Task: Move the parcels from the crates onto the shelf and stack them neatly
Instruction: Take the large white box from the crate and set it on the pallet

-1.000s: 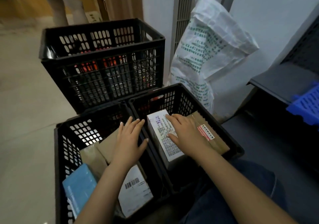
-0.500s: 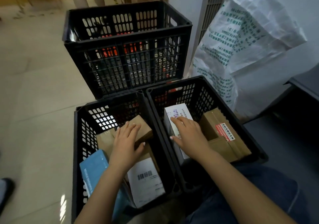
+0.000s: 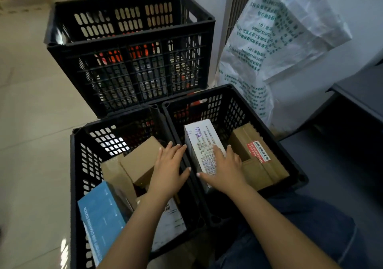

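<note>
Your right hand (image 3: 224, 169) lies flat on the near end of the white printed parcel (image 3: 198, 140), fingers straight and spread, thumb pointing left, so nothing is gripped. That parcel sits along the left side of the right crate (image 3: 228, 107), just beside a brown carton with a red label (image 3: 257, 159) that fills the crate's right side. Your left hand (image 3: 169, 169) is also loose and flat, fingers straight, reaching over the two rims where the crates meet, its palm above the edge of a tilted brown box (image 3: 141, 159) in the left crate (image 3: 87, 165). That crate also holds a blue box (image 3: 101, 217) at the near left and a white labelled packet (image 3: 172, 221) partly under your forearm. A taller black crate (image 3: 132, 61) stands behind both, a white printed sack (image 3: 279, 41) leans against the wall, and the dark ledge (image 3: 362, 90) at right may be the shelf, though too little shows to be sure.
</note>
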Demonstrator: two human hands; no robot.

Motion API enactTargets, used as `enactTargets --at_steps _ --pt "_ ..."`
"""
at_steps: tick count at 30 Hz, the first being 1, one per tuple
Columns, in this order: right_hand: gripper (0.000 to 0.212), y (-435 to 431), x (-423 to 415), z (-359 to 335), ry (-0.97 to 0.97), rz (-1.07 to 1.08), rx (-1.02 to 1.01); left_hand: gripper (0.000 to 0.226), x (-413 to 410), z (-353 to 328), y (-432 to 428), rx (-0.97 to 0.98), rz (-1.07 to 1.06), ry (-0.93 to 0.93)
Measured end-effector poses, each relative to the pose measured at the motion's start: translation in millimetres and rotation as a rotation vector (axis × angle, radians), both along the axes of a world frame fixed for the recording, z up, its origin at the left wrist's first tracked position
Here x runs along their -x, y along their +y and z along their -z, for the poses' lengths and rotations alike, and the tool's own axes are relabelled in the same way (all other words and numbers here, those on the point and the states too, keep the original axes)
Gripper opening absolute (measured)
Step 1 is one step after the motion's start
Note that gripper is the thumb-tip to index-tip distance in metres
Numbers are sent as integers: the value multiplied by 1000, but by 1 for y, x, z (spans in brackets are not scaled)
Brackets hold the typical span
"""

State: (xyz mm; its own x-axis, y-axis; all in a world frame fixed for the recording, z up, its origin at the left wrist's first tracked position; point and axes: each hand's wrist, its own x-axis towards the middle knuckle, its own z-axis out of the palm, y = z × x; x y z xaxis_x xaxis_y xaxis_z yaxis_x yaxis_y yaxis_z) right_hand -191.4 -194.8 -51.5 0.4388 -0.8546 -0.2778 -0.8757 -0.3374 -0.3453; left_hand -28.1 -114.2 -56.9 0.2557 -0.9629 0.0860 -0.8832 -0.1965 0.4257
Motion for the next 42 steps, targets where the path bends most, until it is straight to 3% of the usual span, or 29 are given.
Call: enactTargets --at_steps 5,16,21,32,42 --pt "114 1 -2 7 -116 67 -86 69 9 4 -10 -12 27 -25" --pt "105 1 0 -21 -334 70 31 65 -8 -27 -6 93 -6 -30" --pt "103 -6 3 -64 -438 52 177 67 -13 -60 -15 174 -34 -91" --pt "96 -4 65 -178 -560 22 539 69 38 -149 -29 433 113 -100" --pt "94 16 152 -260 -438 -53 794 86 102 -252 -32 750 260 -175"
